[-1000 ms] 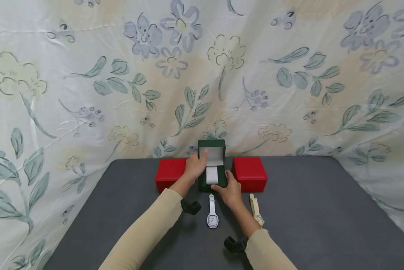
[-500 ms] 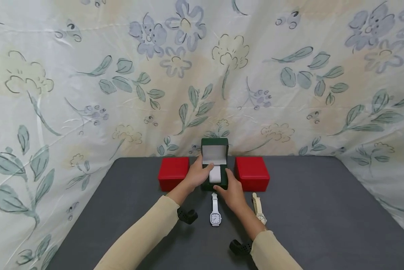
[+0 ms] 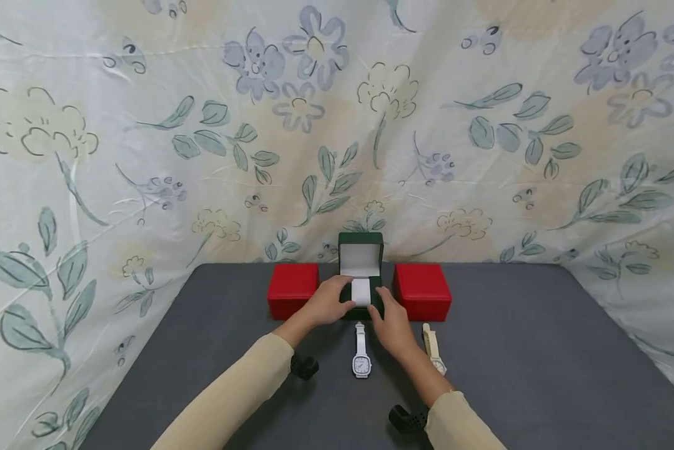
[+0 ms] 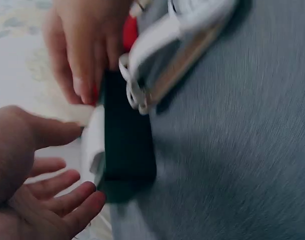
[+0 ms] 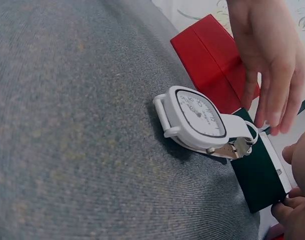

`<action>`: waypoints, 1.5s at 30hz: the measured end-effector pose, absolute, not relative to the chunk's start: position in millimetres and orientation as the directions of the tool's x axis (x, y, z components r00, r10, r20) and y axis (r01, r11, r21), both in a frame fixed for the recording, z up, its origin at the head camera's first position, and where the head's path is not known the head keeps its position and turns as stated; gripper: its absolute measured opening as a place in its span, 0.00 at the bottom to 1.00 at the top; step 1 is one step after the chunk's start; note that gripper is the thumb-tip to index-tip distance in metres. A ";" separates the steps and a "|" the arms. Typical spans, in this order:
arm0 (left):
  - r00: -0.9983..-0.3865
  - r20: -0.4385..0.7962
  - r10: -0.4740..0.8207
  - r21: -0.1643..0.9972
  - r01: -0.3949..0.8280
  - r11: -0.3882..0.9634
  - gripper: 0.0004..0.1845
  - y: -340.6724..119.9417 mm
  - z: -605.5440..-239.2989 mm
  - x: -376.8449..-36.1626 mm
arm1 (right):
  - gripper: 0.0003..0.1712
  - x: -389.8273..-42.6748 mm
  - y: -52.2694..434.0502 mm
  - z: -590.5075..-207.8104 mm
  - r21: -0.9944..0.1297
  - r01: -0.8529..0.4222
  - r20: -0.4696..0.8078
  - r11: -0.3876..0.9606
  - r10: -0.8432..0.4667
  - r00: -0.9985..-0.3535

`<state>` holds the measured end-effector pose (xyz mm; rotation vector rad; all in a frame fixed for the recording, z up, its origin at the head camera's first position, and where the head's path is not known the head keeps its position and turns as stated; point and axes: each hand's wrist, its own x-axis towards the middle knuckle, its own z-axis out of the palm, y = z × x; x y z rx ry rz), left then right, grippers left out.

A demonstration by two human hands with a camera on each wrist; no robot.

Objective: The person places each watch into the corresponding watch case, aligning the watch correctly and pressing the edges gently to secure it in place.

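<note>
Between two red boxes point(image 3: 293, 290) at the back of the grey table point(image 3: 511, 350), an open green watch box point(image 3: 361, 275) is standing with its lid upright and a white cushion point(image 3: 361, 291) sitting in its base. The left hand point(image 3: 327, 302) is resting against the box's left side, fingers straight and slightly spread; in the left wrist view they are lying loose beside the dark wall point(image 4: 125, 145). The right hand point(image 3: 390, 320) is touching the front right corner, fingers relaxed and close together, pinching nothing. A white watch point(image 3: 361, 350) is lying flat just in front of the box, strap pointing towards it, and a cream watch point(image 3: 431, 347) is lying to its right. The box is looking rigid and light, its hinged lid likely the weak part, so the low side walls seem the safest hold. The white watch probably is feeling smooth and flexible along its strap; gripping the case edges would be steadier.
</note>
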<state>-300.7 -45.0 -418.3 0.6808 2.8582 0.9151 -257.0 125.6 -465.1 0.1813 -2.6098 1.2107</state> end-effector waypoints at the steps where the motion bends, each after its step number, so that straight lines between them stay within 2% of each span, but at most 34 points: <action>1: -0.892 0.074 0.446 0.530 0.414 0.740 0.30 -43.5 -419.0 -303.5 | 0.31 -257.3 125.9 -465.8 -0.730 -0.220 0.288 0.647 -0.001 -0.958; 7: -0.884 0.051 0.465 0.397 0.446 0.803 0.30 -32.2 -417.9 -315.7 | 0.29 -259.0 126.3 -468.5 -0.737 -0.195 0.284 0.647 0.035 -0.958; 18: -0.921 -0.058 0.384 0.355 0.341 0.870 0.35 -19.3 -408.6 -327.0 | 0.38 -260.8 119.3 -470.4 -0.763 -0.149 0.260 0.629 0.088 -0.962; 30: -0.922 -0.062 0.383 0.233 0.360 0.904 0.33 -12.0 -410.4 -337.1 | 0.41 -261.3 115.4 -467.5 -0.763 -0.096 0.236 0.639 0.137 -0.962; 42: -0.922 -0.068 0.381 0.239 0.356 0.903 0.32 -10.4 -410.6 -340.2 | 0.40 -265.4 115.9 -466.9 -0.759 -0.088 0.227 0.645 0.135 -0.965; 45: -0.923 -0.071 0.379 0.273 0.347 0.897 0.32 -10.8 -408.9 -340.4 | 0.40 -266.0 116.0 -468.1 -0.765 -0.078 0.216 0.639 0.141 -0.966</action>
